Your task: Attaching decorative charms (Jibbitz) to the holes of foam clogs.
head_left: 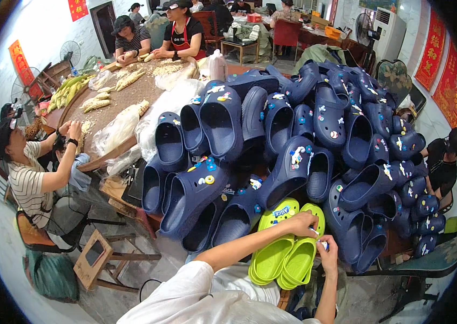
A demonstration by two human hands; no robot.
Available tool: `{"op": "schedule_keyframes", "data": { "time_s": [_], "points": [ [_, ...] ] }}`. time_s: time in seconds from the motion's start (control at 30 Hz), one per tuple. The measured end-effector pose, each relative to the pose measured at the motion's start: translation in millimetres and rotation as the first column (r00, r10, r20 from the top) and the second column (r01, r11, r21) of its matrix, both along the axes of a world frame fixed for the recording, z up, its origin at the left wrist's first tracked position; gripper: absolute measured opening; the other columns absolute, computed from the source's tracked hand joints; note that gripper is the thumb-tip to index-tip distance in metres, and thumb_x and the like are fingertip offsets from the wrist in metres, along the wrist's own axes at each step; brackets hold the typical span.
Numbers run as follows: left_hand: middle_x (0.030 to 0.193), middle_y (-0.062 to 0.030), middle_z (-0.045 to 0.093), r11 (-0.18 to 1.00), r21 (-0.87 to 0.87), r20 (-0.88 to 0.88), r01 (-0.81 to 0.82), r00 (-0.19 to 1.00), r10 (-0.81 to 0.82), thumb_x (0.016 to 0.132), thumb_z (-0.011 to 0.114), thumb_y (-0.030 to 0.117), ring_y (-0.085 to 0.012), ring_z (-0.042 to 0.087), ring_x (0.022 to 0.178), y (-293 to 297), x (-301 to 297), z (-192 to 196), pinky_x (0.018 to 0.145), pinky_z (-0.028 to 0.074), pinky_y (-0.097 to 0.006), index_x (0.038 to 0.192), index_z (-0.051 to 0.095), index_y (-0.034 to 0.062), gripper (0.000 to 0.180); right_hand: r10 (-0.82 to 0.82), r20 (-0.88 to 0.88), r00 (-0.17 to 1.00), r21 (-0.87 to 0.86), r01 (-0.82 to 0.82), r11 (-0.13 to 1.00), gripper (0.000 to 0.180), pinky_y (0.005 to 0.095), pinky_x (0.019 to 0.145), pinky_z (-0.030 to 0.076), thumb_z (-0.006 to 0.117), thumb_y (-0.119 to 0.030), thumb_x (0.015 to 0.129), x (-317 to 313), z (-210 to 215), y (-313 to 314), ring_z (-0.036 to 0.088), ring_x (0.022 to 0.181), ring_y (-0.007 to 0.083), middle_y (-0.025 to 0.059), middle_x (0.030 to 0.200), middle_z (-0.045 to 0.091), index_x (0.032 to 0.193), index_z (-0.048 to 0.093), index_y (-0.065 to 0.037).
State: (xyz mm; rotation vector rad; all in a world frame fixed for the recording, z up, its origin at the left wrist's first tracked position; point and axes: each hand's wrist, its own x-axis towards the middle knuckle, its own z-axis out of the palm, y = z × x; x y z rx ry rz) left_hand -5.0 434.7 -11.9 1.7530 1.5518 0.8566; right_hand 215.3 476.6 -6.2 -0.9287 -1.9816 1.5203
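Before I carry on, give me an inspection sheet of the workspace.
Surface: mostly hidden beneath heaped navy clogs.
Job's things: lime-green clogs in front of the person; colourful charms on the left one.
Clutter: wooden stool and dark green bag at lower left.
Hands: left hand at the right-hand green clog, grip unclear; right hand pinches a small white-and-blue piece.
Cables: thin dark curve beside the stool; cannot tell whether it is a cable.
Surroundings: co-worker in a striped top at left, others behind; corn ears on a round tray.
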Motion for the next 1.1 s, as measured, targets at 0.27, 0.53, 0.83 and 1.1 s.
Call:
{"op": "schedule_keyframes", "data": {
  "time_s": [0.27, 0.53, 0.83, 1.1],
  "points": [
    [0.095, -0.0181, 0.057, 0.998, 0.049, -0.04, -0.042, 0.998, 0.044, 0.075, 0.078, 0.034, -0.0365, 0.058, 0.094, 1, 7, 0, 0.079, 0.047, -0.044, 0.092, 0.058, 0.0046, 0.039, 0.035, -0.018, 0.999, 0.299, -0.028, 0.954, 0.015, 0.0269, 0.069, 0.043, 0.063, -0.001, 0.084, -8, -6, 8, 0.048, 0.073, 0.0113, 0.0019, 0.078, 0.05, 0.084, 0.048, -0.003],
    [0.087, -0.0224, 0.061, 0.98, 0.121, -0.042, -0.155, 0.986, 0.161, 0.07, 0.073, 0.024, -0.0397, 0.061, 0.089, 1, 17, 1, 0.076, 0.05, -0.046, 0.089, 0.061, 0.002, 0.031, -0.221, 0.03, 0.975, 0.356, 0.196, 0.914, 0.008, 0.0335, 0.071, 0.046, 0.06, -0.002, 0.087, -22, -13, 4, 0.054, 0.075, 0.0201, 0.0107, 0.08, 0.055, 0.091, 0.053, 0.0],
    [0.085, -0.0246, 0.058, 0.944, 0.271, -0.084, -0.189, 0.972, 0.218, 0.086, 0.055, 0.014, -0.0433, 0.059, 0.084, 6, 18, -20, 0.074, 0.047, -0.052, 0.093, 0.055, -0.0021, 0.017, -0.195, -0.036, 0.98, 0.382, 0.194, 0.903, 0.008, 0.0326, 0.077, 0.047, 0.058, -0.004, 0.093, -20, -12, 4, 0.06, 0.085, 0.0184, 0.0098, 0.092, 0.063, 0.096, 0.063, 0.002],
    [0.088, -0.0226, 0.058, 0.917, 0.31, 0.129, -0.253, 0.966, 0.223, 0.082, 0.056, 0.006, -0.0419, 0.059, 0.085, -8, 13, -3, 0.073, 0.046, -0.049, 0.095, 0.052, 0.0008, 0.014, -0.078, 0.071, 0.994, 0.333, 0.05, 0.942, 0.01, 0.03, 0.075, 0.047, 0.064, -0.008, 0.091, -44, 15, 9, 0.059, 0.08, 0.0147, 0.0087, 0.084, 0.066, 0.095, 0.063, 0.002]
  ]
}}
